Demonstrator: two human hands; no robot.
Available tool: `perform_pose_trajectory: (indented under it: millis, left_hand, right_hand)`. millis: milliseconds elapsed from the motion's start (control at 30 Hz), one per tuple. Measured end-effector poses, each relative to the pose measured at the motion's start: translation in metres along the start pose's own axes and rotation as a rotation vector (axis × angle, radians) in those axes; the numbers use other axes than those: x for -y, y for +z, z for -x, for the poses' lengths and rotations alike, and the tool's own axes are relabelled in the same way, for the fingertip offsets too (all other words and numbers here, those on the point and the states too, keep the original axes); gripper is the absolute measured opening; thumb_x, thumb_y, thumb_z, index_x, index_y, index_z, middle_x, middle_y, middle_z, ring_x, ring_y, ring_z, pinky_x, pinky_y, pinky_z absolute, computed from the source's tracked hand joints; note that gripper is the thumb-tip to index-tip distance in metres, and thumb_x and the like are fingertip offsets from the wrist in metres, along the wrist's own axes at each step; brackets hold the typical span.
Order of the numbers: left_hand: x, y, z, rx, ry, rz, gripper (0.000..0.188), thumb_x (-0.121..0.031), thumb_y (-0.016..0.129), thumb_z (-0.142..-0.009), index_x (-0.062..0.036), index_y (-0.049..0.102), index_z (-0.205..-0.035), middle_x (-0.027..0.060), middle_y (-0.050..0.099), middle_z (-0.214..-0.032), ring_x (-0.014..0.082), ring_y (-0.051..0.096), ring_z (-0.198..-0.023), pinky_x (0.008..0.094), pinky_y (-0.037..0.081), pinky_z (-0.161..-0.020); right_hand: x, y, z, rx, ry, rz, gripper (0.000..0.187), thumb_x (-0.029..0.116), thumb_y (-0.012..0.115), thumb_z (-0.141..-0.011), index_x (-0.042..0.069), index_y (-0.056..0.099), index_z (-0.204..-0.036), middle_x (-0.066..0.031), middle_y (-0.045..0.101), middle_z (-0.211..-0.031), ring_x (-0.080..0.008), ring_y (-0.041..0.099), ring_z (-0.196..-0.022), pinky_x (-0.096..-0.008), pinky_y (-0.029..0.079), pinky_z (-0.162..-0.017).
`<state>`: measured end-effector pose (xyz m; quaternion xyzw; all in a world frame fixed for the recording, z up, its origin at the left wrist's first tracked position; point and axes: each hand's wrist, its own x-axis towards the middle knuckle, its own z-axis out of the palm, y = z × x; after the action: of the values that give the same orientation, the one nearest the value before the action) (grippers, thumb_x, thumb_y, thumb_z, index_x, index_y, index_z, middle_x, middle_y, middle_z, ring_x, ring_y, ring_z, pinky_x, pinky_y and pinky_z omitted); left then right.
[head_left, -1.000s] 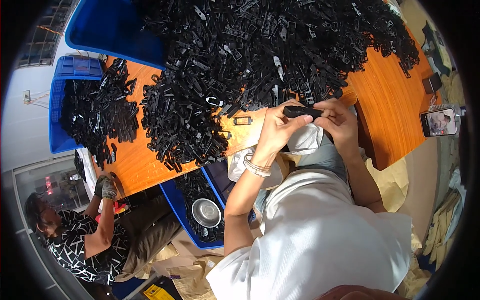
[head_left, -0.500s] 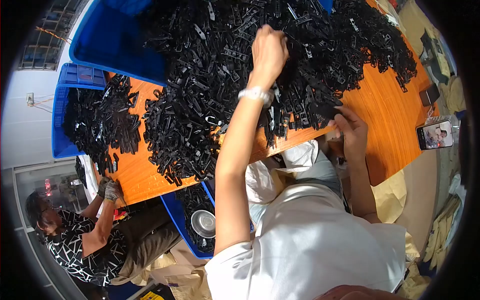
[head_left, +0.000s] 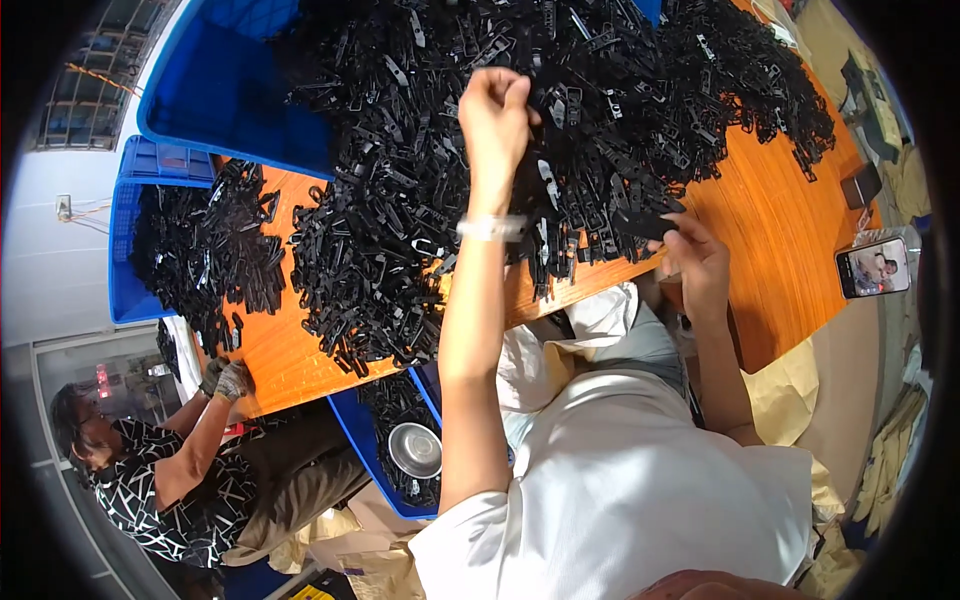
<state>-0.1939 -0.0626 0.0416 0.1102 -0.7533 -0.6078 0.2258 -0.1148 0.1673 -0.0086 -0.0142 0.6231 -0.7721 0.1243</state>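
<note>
A large heap of small black plastic parts (head_left: 400,200), many of them slotted and clip-like, covers much of the wooden table. Over its middle is my left hand (head_left: 495,120), a pale watch (head_left: 492,228) on the wrist. Its fingers are curled together in a pinch; whatever they hold is lost against the black heap. At the heap's near right edge, my right hand (head_left: 697,262) pinches a flat black piece (head_left: 645,222) between thumb and fingers. The exact kind of that piece cannot be made out.
A blue crate (head_left: 230,90) lies tilted at the far left, another blue crate (head_left: 122,250) behind a smaller pile. Below the table edge, a metal bowl (head_left: 414,450) sits in a blue bin. A gloved co-worker (head_left: 170,460) works at left. A phone (head_left: 873,268) stands at right.
My left hand has moved left and slightly nearer over the heap, its fingers drawn together. My right hand has stayed near the same place with the flat black piece.
</note>
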Motion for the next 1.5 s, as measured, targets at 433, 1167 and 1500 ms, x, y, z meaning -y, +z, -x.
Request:
perform_pose_trajectory:
  millis: [433, 1167, 1500]
  left_hand:
    - [0.007, -0.023, 0.129, 0.365, -0.551, 0.608, 0.029, -0.004, 0.050, -0.083, 0.0060, 0.048, -0.110, 0.0105, 0.060, -0.087, 0.0121, 0.058, -0.074, 0.0211, 0.048, -0.065]
    - [-0.012, -0.055, 0.175, 0.423, -0.085, -0.049, 0.036, -0.007, 0.063, -0.071, 0.0059, 0.053, -0.104, 0.0170, 0.061, -0.088, 0.0174, 0.061, -0.077, 0.0269, 0.048, -0.068]
    - [0.005, -0.061, 0.195, 0.416, -0.210, 0.109, 0.033, -0.003, 0.060, -0.075, 0.0058, 0.052, -0.105, 0.0115, 0.061, -0.087, 0.0132, 0.061, -0.073, 0.0230, 0.048, -0.067]
  right_hand:
    - [0.009, 0.044, 0.012, 0.457, -0.170, -0.026, 0.018, 0.003, 0.039, -0.084, -0.005, 0.047, -0.099, -0.0141, 0.055, -0.097, -0.0093, 0.051, -0.063, -0.0215, 0.044, -0.062]
    - [0.018, 0.044, 0.025, 0.460, -0.316, 0.326, 0.032, 0.000, 0.056, -0.070, -0.001, 0.054, -0.102, -0.0079, 0.051, -0.101, -0.0112, 0.048, -0.087, -0.0205, 0.039, -0.070]
    - [0.003, 0.044, 0.029, 0.432, -0.271, 0.349, 0.025, -0.001, 0.059, -0.071, -0.001, 0.056, -0.096, -0.0029, 0.052, -0.083, -0.0074, 0.046, -0.066, -0.0190, 0.039, -0.061]
